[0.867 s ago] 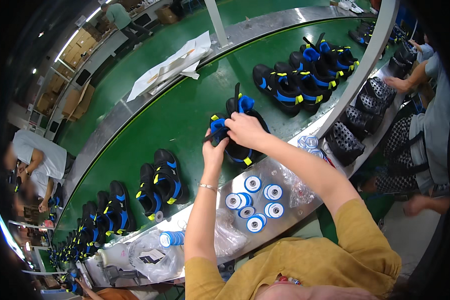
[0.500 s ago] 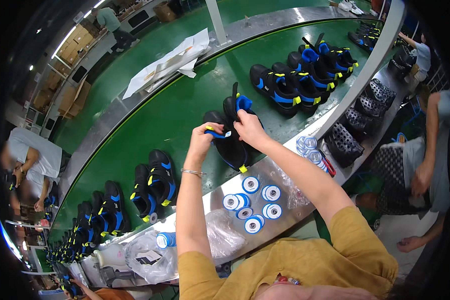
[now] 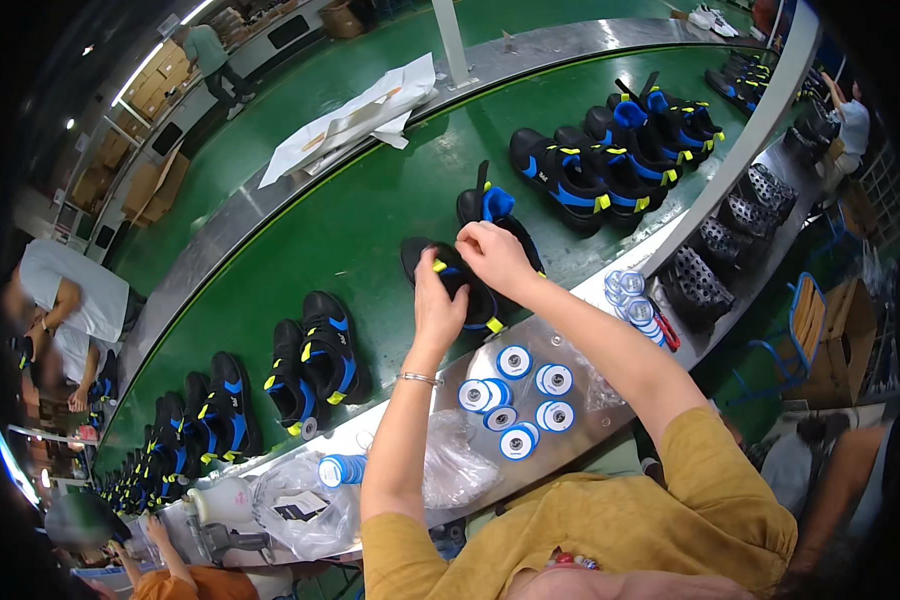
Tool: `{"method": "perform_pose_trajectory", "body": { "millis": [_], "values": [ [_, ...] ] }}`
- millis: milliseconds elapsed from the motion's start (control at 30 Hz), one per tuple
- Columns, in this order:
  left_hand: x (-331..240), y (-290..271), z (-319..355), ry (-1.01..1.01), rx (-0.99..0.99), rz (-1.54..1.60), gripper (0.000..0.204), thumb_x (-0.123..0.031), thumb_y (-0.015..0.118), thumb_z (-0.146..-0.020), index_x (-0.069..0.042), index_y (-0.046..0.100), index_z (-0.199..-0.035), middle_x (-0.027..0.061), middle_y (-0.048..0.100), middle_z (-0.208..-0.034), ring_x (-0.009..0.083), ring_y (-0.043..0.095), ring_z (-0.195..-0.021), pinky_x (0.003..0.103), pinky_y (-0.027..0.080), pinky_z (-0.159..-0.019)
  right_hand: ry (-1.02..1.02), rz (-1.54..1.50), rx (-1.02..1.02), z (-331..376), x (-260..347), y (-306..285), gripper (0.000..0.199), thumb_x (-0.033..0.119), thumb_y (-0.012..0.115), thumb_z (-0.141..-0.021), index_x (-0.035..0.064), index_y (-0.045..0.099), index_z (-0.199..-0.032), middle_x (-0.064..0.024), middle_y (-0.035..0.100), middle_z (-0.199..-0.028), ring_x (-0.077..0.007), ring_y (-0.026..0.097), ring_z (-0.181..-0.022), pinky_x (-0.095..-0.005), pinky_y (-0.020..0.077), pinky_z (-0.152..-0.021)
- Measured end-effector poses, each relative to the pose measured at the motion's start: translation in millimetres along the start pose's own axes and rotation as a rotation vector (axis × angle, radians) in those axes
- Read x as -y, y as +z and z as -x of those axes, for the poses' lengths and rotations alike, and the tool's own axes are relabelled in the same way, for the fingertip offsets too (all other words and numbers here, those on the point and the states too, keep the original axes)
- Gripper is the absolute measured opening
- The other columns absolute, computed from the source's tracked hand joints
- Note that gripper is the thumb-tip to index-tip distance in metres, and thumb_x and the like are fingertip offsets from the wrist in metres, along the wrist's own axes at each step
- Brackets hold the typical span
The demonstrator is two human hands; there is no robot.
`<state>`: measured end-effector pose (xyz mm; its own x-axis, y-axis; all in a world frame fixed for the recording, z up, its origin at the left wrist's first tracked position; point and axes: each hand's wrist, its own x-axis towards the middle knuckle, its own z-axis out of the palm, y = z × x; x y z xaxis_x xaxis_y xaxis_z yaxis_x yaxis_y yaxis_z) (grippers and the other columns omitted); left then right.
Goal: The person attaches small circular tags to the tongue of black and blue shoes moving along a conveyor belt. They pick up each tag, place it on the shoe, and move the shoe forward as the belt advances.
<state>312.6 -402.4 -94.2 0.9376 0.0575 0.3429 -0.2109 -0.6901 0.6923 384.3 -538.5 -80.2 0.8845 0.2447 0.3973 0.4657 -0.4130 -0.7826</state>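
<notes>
— Colours on the line? The conveyor belt (image 3: 370, 215) runs deep green, its rim grey metal.

— And the shoe (image 3: 470, 285) under the hands?

— Black with blue trim and yellow tabs, like the shoe pairs (image 3: 315, 365) alongside. The spools (image 3: 515, 362) show white faces ringed blue; the person's shirt (image 3: 650, 525) is mustard yellow.

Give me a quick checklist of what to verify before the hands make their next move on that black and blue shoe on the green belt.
1. Left hand on the shoe: ok, it grips the near side.
2. Right hand on the shoe: ok, fingers at its top opening.
3. Shoe resting on the green belt: ok.
4. Second shoe of the pair close by: ok, right behind.
5. Spools within reach on the metal ledge: ok.
6. Anything pinched between the fingertips: cannot tell.
</notes>
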Motion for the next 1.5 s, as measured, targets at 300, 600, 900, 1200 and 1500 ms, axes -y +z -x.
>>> {"method": "perform_pose_trajectory", "body": {
  "millis": [300,600,900,1200,1500],
  "values": [
    [29.0,23.1,25.9,-0.234,-0.242,0.133,0.053,-0.009,0.072,-0.078,0.003,0.045,-0.121,0.0174,0.056,-0.112,0.0282,0.056,-0.103,0.036,0.045,-0.088,-0.294,0.402,0.448,-6.6,49.0,15.5,0.032,0.009,0.064,-0.073,0.0063,0.059,-0.104,-0.0192,0.062,-0.085,-0.0373,0.064,-0.078,-0.0450,0.0525,-0.067],
    [43.2,23.2,27.5,-0.326,-0.212,0.460,0.051,-0.001,0.062,-0.080,0.002,0.044,-0.128,0.0191,0.047,-0.135,0.0309,0.048,-0.126,0.039,0.046,-0.095,-0.370,0.403,0.509,-17.3,11.5,-14.9,0.018,0.013,0.059,-0.077,0.0141,0.065,-0.094,-0.0124,0.064,-0.084,-0.0324,0.066,-0.078,-0.0438,0.0529,-0.065],
    [25.6,46.0,25.5,-0.436,-0.094,0.165,0.060,-0.018,0.061,-0.085,0.002,0.040,-0.138,0.0229,0.056,-0.125,0.0323,0.057,-0.112,0.037,0.045,-0.094,-0.703,0.717,0.326,52.3,1.4,-10.0,0.010,0.013,0.060,-0.075,0.0087,0.052,-0.078,-0.0075,0.059,-0.070,-0.0222,0.064,-0.063,-0.0343,0.0504,-0.054],
    [6.5,30.6,30.8,-0.393,-0.056,0.276,0.069,-0.010,0.053,-0.078,-0.003,0.034,-0.144,0.0275,0.053,-0.123,0.0410,0.052,-0.113,0.042,0.040,-0.099,-0.297,-0.053,0.047,31.6,10.0,-72.5,0.016,0.012,0.067,-0.082,0.0024,0.067,-0.095,-0.0113,0.066,-0.080,-0.0263,0.065,-0.071,-0.0320,0.0498,-0.061],
    [-10.0,34.9,38.2,-0.255,-0.077,-0.010,0.077,-0.007,0.060,-0.074,-0.004,0.031,-0.145,0.0273,0.046,-0.124,0.0416,0.045,-0.113,0.044,0.036,-0.101,-0.363,0.226,0.273,19.6,-6.9,-54.6,0.010,0.002,0.059,-0.078,-0.0007,0.059,-0.087,-0.0162,0.056,-0.092,-0.0351,0.061,-0.085,-0.0428,0.0509,-0.074]
  ]
}}
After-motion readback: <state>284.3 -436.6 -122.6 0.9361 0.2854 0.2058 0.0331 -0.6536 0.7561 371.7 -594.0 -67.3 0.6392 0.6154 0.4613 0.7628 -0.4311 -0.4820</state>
